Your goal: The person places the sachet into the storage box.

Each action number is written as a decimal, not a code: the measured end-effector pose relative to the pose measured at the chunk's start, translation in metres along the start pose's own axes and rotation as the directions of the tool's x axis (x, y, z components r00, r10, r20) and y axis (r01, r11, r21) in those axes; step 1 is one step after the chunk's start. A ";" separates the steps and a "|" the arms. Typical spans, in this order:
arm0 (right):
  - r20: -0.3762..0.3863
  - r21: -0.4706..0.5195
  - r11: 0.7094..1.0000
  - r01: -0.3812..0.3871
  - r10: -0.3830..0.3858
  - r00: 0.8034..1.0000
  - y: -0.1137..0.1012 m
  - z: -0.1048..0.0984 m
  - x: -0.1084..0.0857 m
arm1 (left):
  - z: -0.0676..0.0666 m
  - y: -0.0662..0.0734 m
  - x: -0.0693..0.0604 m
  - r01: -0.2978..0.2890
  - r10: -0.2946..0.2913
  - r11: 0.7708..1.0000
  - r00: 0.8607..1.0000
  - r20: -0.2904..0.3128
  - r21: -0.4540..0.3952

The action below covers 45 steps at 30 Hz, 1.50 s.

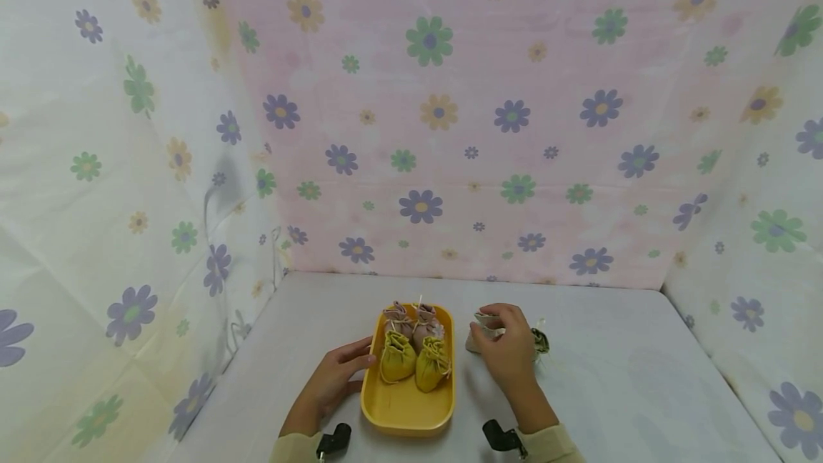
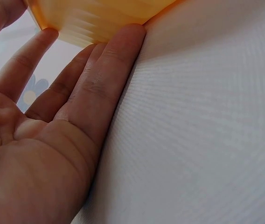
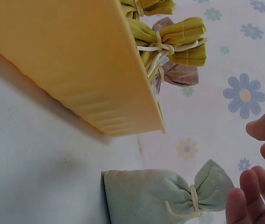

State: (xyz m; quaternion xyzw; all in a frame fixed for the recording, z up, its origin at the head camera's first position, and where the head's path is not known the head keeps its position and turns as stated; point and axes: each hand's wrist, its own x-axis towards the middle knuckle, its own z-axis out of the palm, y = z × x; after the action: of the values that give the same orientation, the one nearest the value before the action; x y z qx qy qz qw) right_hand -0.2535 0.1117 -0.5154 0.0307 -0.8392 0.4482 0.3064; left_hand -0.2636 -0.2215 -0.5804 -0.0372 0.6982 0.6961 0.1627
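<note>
My left hand [image 1: 332, 379] touches the left side of a yellow tray [image 1: 407, 416]. In the left wrist view its fingers [image 2: 95, 88] extend fairly straight, tips against the tray's outer wall [image 2: 90, 21]. Two mustard-yellow drawstring pouches [image 1: 398, 358] stand in the tray, with two dusty-pink pouches [image 1: 426, 324] behind them. My right hand [image 1: 510, 349] hovers at the tied neck of a pale sage-green pouch [image 3: 146, 193] standing upright on the table. Thumb and fingers are spread apart near its top, in the right wrist view; fingertips come close, but contact is unclear.
A dark green pouch [image 1: 540, 340] shows partly from behind the right hand. The white table [image 1: 636, 363] is bordered by flower-print cloth walls [image 1: 424, 163] at the back and both sides.
</note>
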 end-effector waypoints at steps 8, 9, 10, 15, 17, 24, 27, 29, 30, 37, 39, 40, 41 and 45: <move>0.043 0.003 0.985 -0.170 0.170 0.985 0.006 -0.002 -0.002 | 0.002 0.000 -0.001 0.011 -0.011 1.000 1.000 -0.017 0.003; 0.054 0.002 0.981 -0.193 0.192 0.980 0.006 -0.002 -0.002 | 0.002 0.000 -0.001 0.012 -0.012 1.000 1.000 -0.018 0.003; 0.063 -0.001 0.978 -0.210 0.209 0.976 0.006 -0.002 -0.002 | 0.002 0.000 -0.001 0.012 -0.012 1.000 1.000 -0.020 0.003; 0.087 -0.012 0.964 -0.267 0.267 0.960 0.007 -0.001 -0.002 | 0.001 -0.002 -0.001 0.009 -0.009 1.000 1.000 -0.014 0.000; 0.087 -0.033 0.959 -0.282 0.284 0.955 0.008 0.000 -0.002 | 0.001 -0.003 0.000 0.007 -0.007 1.000 1.000 -0.012 0.003; 0.096 -0.084 0.941 -0.327 0.335 0.937 0.015 0.006 -0.002 | 0.000 -0.003 0.000 -0.001 0.001 1.000 1.000 -0.004 0.006; 0.121 -0.103 0.930 -0.354 0.365 0.923 0.016 0.007 -0.001 | 0.000 -0.002 0.000 -0.002 0.002 1.000 1.000 0.000 0.013; 0.138 -0.115 0.923 -0.368 0.382 0.914 0.017 0.008 -0.001 | 0.000 -0.002 -0.001 -0.002 0.002 1.000 1.000 0.000 0.014; 0.146 -0.120 0.921 -0.372 0.387 0.911 0.018 0.008 -0.002 | 0.000 -0.002 0.000 -0.003 0.003 1.000 1.000 0.002 0.014; 0.142 -0.109 0.933 -0.343 0.356 0.923 0.025 0.011 -0.005 | 0.000 -0.002 0.000 -0.009 0.009 1.000 1.000 0.008 0.011; 0.131 -0.102 0.939 -0.328 0.339 0.932 0.027 0.011 -0.005 | 0.000 -0.001 0.000 -0.006 0.006 1.000 1.000 0.004 0.008; 0.126 -0.104 0.942 -0.320 0.331 0.935 0.027 0.012 -0.006 | 0.000 -0.001 0.000 -0.005 0.005 1.000 1.000 0.001 0.006; 0.120 -0.104 0.944 -0.313 0.325 0.938 0.028 0.012 -0.006 | 0.000 -0.001 0.000 -0.005 0.005 1.000 1.000 -0.001 0.007; 0.090 -0.109 0.953 -0.283 0.293 0.952 0.028 0.012 -0.007 | 0.000 0.000 0.000 -0.004 0.004 1.000 1.000 -0.006 0.009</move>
State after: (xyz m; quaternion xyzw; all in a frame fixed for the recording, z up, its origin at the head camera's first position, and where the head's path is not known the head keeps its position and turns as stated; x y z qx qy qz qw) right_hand -0.2628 0.1180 -0.5448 -0.0832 -0.8700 0.4456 0.1941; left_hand -0.2636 -0.2212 -0.5809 -0.0373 0.7019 0.6933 0.1593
